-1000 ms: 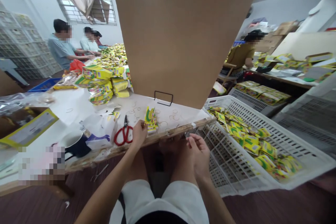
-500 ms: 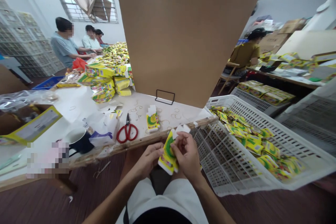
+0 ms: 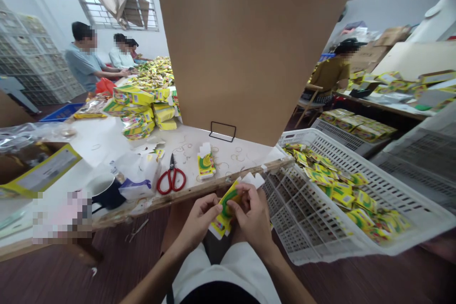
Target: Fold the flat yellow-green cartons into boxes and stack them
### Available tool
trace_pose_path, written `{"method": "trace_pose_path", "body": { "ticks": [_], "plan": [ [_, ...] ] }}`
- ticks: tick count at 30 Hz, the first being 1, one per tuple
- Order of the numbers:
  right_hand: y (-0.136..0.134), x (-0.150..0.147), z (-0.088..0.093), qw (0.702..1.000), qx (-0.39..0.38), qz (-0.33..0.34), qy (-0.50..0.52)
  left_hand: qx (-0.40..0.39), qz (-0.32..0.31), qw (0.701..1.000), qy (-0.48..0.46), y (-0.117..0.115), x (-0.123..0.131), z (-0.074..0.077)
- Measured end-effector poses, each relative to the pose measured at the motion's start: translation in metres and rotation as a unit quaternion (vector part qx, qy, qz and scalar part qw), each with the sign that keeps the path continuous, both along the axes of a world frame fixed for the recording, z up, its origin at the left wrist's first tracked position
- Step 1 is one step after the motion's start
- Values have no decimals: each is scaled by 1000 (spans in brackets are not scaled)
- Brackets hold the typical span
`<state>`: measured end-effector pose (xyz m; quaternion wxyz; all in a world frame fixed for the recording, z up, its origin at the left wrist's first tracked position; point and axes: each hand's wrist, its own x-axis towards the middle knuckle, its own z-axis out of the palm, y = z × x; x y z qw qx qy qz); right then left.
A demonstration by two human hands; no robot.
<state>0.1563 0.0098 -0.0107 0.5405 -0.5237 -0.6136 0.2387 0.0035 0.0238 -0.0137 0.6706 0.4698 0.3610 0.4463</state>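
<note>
Clamps tilted yellow carton [image 3: 221, 221] in left hand [image 3: 202, 218] and right hand [image 3: 254, 210]. Has red-handled scissors [image 3: 172, 169] and second carton [image 3: 205, 166] lying ahead, near edge of surface [image 3: 96, 135].

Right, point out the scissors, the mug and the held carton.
Scissors [image 3: 171, 169]: head view, where the red handles meet the blades.
Mug [image 3: 110, 196]: head view, on its dark outer wall.
Held carton [image 3: 224, 213]: head view, on its printed face between the thumbs.
</note>
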Motion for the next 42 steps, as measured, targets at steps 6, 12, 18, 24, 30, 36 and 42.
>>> {"method": "trace_pose_path", "body": {
  "ticks": [6,12,18,24,30,36,42],
  "plan": [
    [-8,-13,-4,988,-31,87,121,-163,-107,976,-95,-5,1,2],
    [-7,-12,-3,997,14,-27,69,-85,-11,993,-83,-1,7,-5],
    [-2,-11,-19,984,-118,78,112,39,64,997,27,4,9,-14],
    [1,-2,-19,978,-103,67,171,81,64,991,85,3,4,-9],
    [7,7,-22,968,-68,117,210,70,53,996,24,1,0,-4],
    [8,4,-18,972,-66,118,192,78,65,995,2,0,4,-3],
    [7,8,-15,969,-65,160,176,88,18,996,-1,-3,-2,-2]
  ]
}}
